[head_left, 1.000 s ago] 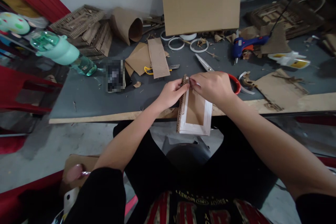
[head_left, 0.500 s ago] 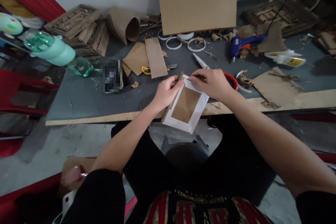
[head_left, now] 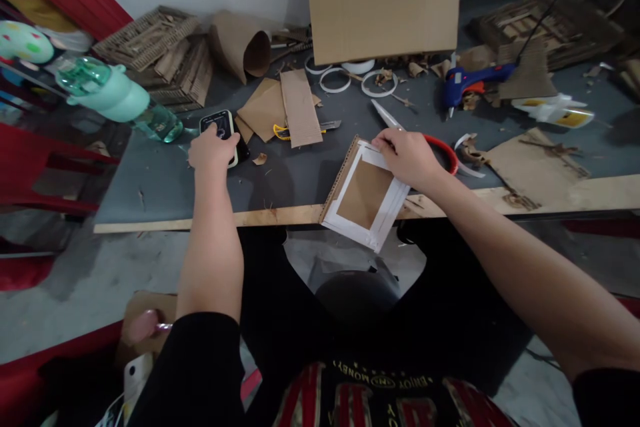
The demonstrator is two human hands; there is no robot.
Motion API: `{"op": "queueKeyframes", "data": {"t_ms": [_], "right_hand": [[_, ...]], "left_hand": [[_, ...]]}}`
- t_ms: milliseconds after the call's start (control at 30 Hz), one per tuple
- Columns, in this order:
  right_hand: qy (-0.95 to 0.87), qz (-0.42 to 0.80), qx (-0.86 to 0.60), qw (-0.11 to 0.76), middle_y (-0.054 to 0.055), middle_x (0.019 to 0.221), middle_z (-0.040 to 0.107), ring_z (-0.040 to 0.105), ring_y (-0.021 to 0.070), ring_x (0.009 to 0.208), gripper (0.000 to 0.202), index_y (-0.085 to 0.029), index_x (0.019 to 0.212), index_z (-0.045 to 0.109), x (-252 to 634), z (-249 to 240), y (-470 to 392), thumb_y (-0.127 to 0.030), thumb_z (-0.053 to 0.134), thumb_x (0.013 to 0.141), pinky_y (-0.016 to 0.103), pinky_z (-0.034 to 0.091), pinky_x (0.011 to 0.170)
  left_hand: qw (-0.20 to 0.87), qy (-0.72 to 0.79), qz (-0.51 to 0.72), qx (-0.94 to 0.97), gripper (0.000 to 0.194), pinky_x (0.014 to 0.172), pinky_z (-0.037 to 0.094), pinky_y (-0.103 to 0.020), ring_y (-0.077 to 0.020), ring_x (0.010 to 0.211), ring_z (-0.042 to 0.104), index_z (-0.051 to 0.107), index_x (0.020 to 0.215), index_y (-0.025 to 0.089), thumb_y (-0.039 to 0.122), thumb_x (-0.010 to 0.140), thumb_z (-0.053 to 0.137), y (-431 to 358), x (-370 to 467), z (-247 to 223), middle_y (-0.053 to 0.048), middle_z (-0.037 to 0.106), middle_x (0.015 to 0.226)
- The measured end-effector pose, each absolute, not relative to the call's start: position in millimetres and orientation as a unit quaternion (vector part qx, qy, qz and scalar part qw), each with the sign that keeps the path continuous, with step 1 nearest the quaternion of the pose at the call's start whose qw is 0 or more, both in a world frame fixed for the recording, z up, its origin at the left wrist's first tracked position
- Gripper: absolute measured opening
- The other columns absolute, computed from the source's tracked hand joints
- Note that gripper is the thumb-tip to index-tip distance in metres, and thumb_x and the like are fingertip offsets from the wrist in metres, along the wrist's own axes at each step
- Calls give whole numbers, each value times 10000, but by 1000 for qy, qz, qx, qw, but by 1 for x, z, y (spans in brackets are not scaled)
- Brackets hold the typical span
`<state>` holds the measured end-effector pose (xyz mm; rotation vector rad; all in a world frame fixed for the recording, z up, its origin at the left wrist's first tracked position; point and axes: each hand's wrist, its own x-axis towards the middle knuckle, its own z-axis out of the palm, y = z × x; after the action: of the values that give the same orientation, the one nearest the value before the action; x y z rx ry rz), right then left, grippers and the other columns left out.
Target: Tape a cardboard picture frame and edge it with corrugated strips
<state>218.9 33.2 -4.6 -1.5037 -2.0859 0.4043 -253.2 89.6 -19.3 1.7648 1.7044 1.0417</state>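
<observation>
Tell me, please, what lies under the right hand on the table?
The right hand rests on the white-bordered cardboard frame. Red-handled scissors lie behind it, their handle partly covered.

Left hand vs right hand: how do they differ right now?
The left hand reaches out to the left and rests on a phone; the right hand pins the white-framed cardboard piece at the table edge. Left lies flat, right pinches a corner. Both are bare.

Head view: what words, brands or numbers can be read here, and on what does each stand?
"ENJOY MONEY", upside down, on the black shirt at the bottom edge.
Phone under the left hand: screen too small to read.
Yellow label on the white glue bottle: blurred.
Cardboard frame under the right hand: no text.
</observation>
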Motion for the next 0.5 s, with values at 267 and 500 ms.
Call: {"op": "queueKeyframes", "data": {"t_ms": [267, 500], "right_hand": [[-785, 151, -560, 217, 107, 933, 824, 749, 269, 859, 234, -208, 1006, 805, 213, 5, 26, -260, 582, 1051, 362, 492, 738], [-792, 178, -556, 177, 127, 991, 830, 761, 284, 928, 301, -181, 1092, 819, 214, 15, 22, -262, 531, 1060, 369, 503, 799]], "left_hand": [[171, 808, 295, 480, 544, 1057, 185, -602, -440, 1700, 213, 611, 746, 229, 657, 633, 925, 89, -244, -21, -101, 715, 827], [134, 882, 191, 410, 1333, 1159, 340, -820, -645, 1555, 376, 440, 1522, -2, 797, 585, 951, 49, -237, 34, -334, 464, 1668]]}}
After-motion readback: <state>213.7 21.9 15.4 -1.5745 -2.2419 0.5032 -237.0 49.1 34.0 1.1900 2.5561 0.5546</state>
